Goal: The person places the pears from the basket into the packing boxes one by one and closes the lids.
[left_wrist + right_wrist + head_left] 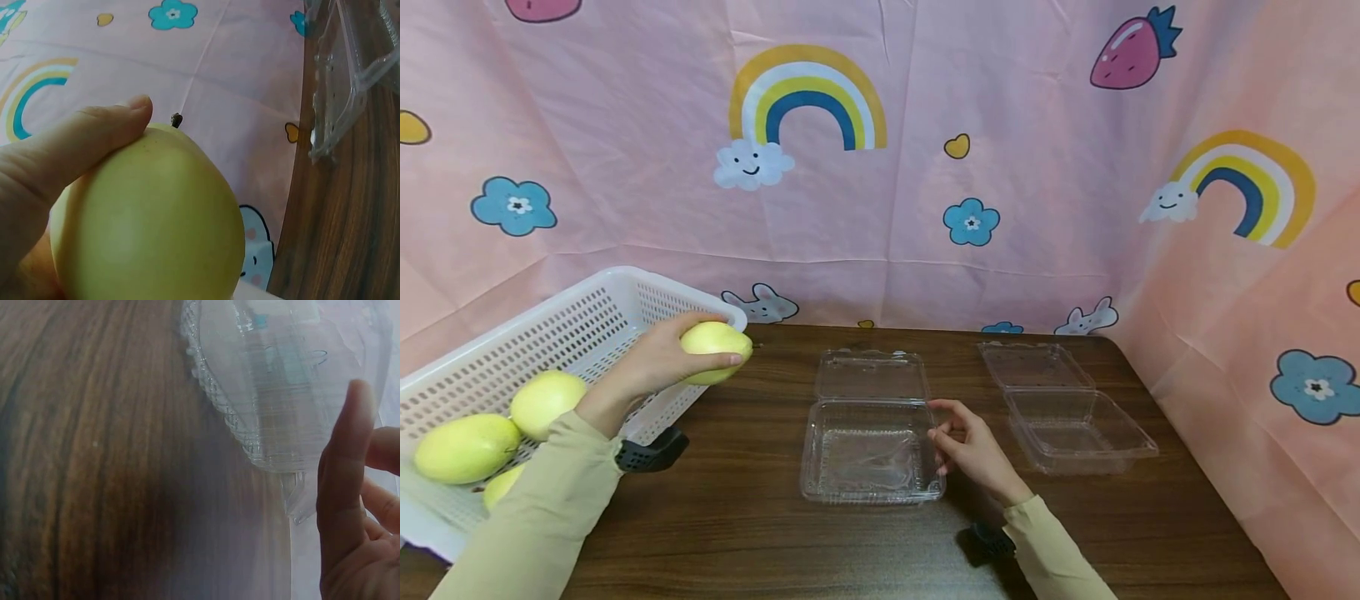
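Observation:
My left hand (666, 354) grips a yellow-green pear (715, 346) over the right edge of the white basket (688, 396). In the left wrist view the thumb (94, 140) presses along the pear (150, 219), near its short dark stem. My right hand (973, 450) holds the right rim of a clear plastic clamshell box (872, 462), fingers and thumb bent at its edge. The box stands with its lid (872, 375) folded back and nothing in it. From the right wrist, the thumb (347, 444) shows against the clear wall (281, 412) of this box.
Several more pears (467, 448) lie in the basket on the left. A second clear clamshell box (1075, 429), lid back, stands on the right of the brown wooden table (737, 517). A pink printed cloth (895, 208) hangs behind and along the right side.

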Motion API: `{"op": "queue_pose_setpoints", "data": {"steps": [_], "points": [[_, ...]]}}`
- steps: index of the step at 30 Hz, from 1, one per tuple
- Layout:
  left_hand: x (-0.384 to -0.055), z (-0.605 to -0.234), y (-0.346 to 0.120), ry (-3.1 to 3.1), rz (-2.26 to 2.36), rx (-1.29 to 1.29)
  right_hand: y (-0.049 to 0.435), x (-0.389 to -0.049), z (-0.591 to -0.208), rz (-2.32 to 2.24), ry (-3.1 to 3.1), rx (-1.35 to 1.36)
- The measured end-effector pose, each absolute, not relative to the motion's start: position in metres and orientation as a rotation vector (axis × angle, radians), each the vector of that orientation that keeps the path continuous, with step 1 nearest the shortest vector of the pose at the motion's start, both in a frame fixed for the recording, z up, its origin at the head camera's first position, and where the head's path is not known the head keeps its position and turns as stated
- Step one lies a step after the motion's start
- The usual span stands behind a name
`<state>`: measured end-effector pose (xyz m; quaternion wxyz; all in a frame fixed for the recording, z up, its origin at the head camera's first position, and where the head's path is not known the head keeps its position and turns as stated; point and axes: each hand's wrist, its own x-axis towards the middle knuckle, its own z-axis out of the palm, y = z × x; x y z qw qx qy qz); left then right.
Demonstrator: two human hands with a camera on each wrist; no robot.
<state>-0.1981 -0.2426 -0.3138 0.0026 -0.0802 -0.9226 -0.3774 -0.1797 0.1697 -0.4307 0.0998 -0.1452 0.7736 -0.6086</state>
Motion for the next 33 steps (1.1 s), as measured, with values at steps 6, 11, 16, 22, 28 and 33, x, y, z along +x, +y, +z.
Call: {"op": "queue_pose_setpoints", "data": {"steps": [6,11,16,22,28,33], "points": [[-0.197,-0.314,-0.233,-2.871,-1.221,-0.304,0.17,-0.182,-0.433,-1.799,2.291,-0.433],[-0.197,-0.318,-0.226,-2.885,-1.24,-0.307,0.17,-0.181,-0.433,-1.798,2.286,-0.425],[-0.195,-0.322,-0.22,-2.887,-1.224,-0.323,0.17,-0.18,-0.433,-1.809,2.286,-0.423],[-0.194,-0.329,-0.211,-2.864,-1.231,-0.385,0.17,-0.181,-0.432,-1.805,2.298,-0.438],[-0.194,-0.334,-0.199,-2.875,-1.289,-0.419,0.17,-0.181,-0.433,-1.796,2.307,-0.427],[-0.194,-0.34,-0.189,-2.845,-1.352,-0.514,0.171,-0.181,-0.434,-1.796,2.304,-0.427]]}}
